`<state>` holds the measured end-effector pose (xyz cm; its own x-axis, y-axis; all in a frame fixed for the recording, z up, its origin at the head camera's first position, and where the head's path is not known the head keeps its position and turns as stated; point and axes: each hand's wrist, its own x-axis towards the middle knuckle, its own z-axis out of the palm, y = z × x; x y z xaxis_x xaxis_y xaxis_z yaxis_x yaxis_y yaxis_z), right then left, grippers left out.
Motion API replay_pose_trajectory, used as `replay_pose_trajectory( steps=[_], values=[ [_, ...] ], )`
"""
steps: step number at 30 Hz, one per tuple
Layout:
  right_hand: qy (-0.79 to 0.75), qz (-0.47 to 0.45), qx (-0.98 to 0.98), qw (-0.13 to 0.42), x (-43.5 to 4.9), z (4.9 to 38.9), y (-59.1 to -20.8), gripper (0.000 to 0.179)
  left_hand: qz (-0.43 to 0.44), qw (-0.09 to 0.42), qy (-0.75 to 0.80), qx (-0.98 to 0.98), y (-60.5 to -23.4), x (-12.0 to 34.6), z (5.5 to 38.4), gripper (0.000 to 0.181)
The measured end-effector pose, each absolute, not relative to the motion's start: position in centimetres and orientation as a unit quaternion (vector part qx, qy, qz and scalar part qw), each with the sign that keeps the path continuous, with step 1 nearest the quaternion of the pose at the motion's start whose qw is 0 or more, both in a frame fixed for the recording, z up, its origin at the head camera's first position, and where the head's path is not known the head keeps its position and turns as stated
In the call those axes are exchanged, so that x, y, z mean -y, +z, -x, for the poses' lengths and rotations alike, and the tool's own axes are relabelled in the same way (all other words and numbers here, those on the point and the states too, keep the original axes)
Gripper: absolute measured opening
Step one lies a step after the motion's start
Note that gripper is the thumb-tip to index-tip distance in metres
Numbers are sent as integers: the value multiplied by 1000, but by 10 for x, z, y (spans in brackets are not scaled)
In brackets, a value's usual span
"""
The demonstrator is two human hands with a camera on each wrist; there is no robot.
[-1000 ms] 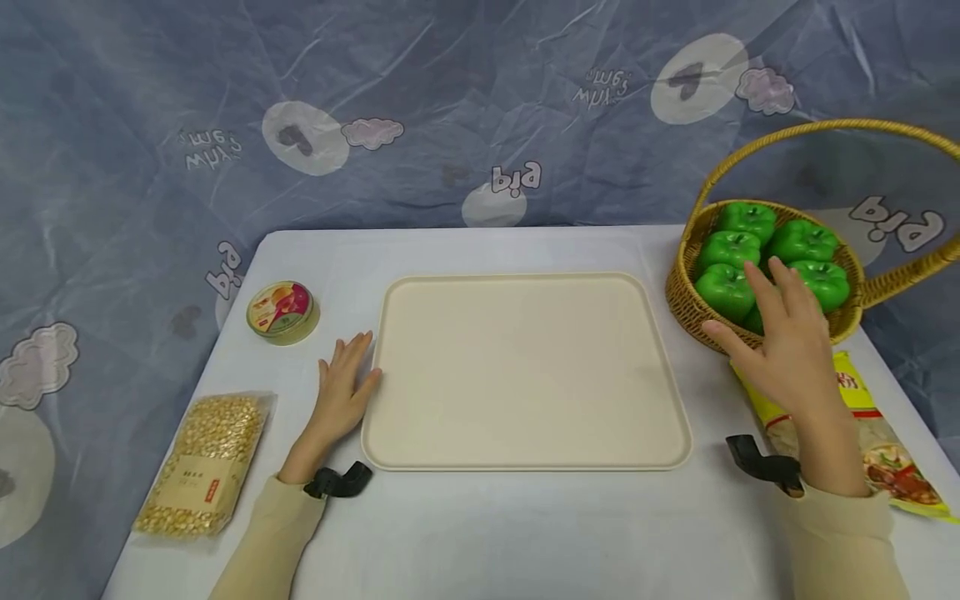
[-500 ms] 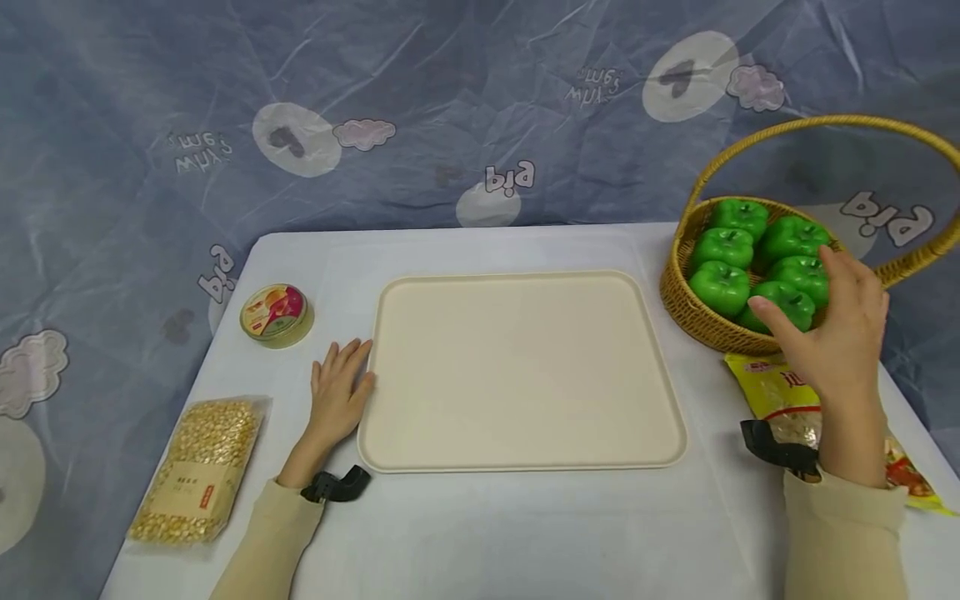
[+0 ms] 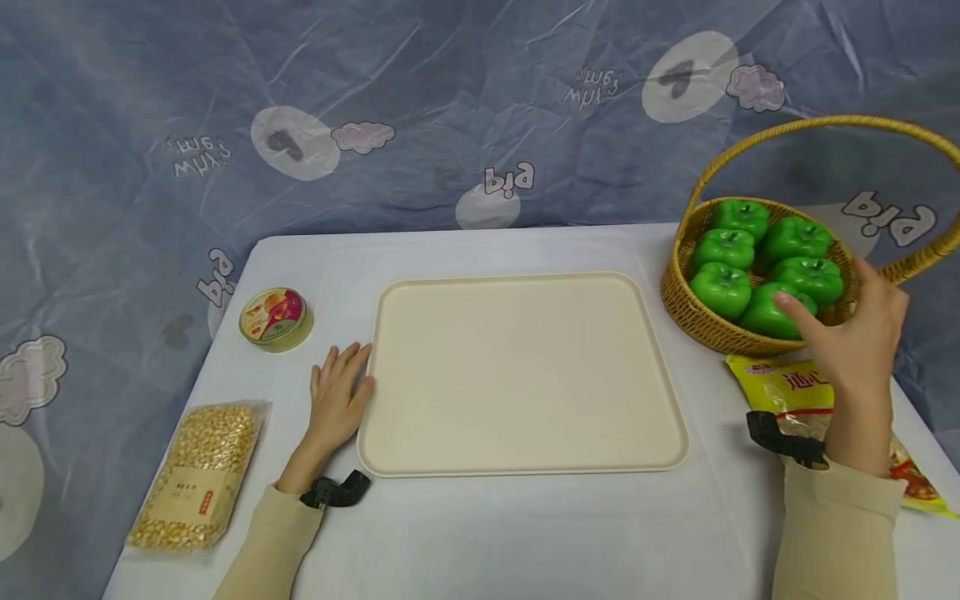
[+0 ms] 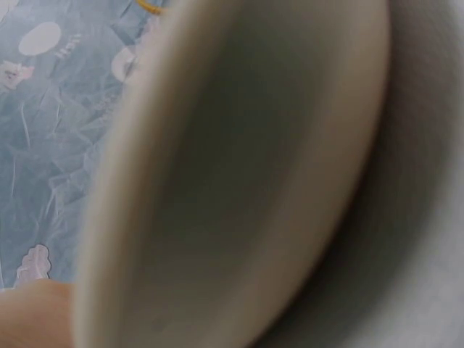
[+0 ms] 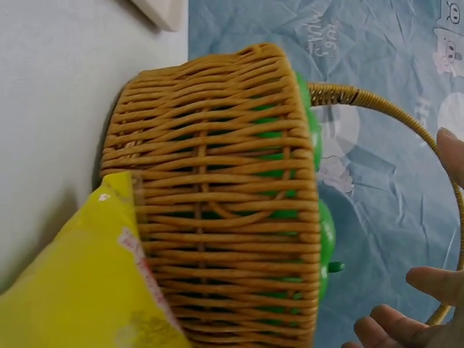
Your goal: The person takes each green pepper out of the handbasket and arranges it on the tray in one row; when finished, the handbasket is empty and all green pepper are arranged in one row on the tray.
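Several green bell peppers (image 3: 722,290) lie in a round wicker basket (image 3: 697,321) with a tall arched handle, at the back right. My right hand (image 3: 862,333) is at the basket's near right side, close to the handle's base, thumb toward the nearest pepper. In the right wrist view its fingers (image 5: 391,330) are spread, apart from the woven wall and holding nothing. My left hand (image 3: 337,400) rests flat beside the left edge of a cream tray (image 3: 525,375), its thumb at the rim. The tray rim (image 4: 123,217) fills the left wrist view, blurred.
A round tin (image 3: 276,319) stands at the table's back left, with a clear bag of yellow kernels (image 3: 198,475) nearer. A yellow food bag (image 3: 772,383) lies in front of the basket, partly under my right forearm. A patterned blue cloth (image 3: 420,200) hangs behind the white table.
My right hand has moved from above the peppers to the right and a little down, toward the basket's right side. The left hand stays beside the tray.
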<state>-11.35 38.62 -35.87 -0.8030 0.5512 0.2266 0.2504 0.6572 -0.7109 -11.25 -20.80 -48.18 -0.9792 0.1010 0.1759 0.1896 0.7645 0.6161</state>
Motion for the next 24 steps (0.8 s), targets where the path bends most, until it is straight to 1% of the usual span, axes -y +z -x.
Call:
replay_pose_trajectory(
  steps=[6, 13, 20, 24],
  values=[
    [342, 255, 885, 186, -392, 118, -368, 87, 80, 70, -329, 938, -482, 208, 112, 49],
    [373, 279, 877, 121, -400, 120, -374, 94, 82, 76, -326, 939, -483, 208, 111, 49],
    [390, 283, 868, 119, -402, 122, -380, 91, 84, 77, -325, 939, -483, 208, 111, 49],
    [399, 280, 867, 105, -404, 121, -382, 92, 82, 76, -324, 939, -483, 208, 111, 49]
  ],
)
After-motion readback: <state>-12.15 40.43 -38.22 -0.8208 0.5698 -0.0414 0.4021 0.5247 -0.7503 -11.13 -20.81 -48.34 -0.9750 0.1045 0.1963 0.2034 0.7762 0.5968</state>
